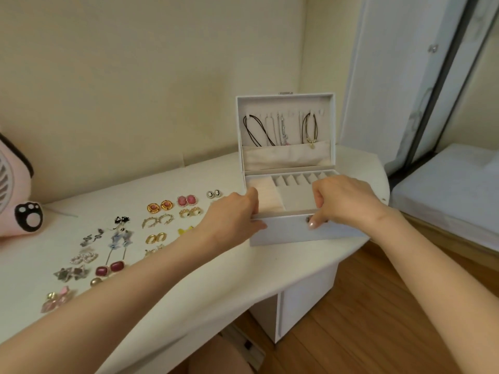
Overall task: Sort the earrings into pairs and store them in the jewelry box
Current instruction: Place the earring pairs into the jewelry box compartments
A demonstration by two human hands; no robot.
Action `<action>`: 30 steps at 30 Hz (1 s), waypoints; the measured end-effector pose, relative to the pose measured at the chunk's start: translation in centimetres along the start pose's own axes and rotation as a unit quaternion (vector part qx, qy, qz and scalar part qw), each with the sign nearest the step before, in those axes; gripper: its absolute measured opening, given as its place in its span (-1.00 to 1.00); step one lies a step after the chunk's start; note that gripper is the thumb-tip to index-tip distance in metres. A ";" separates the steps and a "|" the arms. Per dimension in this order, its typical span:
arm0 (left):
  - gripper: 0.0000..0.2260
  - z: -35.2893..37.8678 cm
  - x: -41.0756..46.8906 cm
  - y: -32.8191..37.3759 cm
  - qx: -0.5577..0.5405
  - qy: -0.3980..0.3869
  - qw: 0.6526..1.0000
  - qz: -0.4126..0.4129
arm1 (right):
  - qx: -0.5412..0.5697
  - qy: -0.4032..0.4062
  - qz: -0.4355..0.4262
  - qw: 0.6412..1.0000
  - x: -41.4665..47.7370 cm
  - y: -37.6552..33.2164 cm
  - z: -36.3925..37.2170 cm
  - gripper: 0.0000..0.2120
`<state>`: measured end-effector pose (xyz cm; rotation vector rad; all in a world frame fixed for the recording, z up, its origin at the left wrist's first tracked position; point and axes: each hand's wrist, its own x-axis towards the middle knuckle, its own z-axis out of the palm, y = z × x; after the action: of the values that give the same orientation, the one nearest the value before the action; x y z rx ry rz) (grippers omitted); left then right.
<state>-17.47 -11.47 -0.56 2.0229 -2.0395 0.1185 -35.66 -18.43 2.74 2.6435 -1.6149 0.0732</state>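
White desk point(216, 265) w/ earrings point(153, 208), jewelry box point(283, 233); beige wall point(135, 76), wood floor point(364, 306).

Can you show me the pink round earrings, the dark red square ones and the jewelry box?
pink round earrings point(182, 201): head view, on the left earring's pink stone.
dark red square earrings point(117, 266): head view, on the right earring's stone.
jewelry box point(280, 233): head view, on its white front wall.
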 end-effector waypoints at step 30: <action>-0.69 2.5 -4.3 3.4 0.195 0.156 0.968 -0.018 | -0.056 -0.148 0.037 0.987 -0.2 -2.3 -2.1 -0.71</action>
<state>-21.22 -7.81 -3.60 2.0873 -1.8865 0.8349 -33.73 -17.06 4.78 2.6066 -1.7387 -0.4150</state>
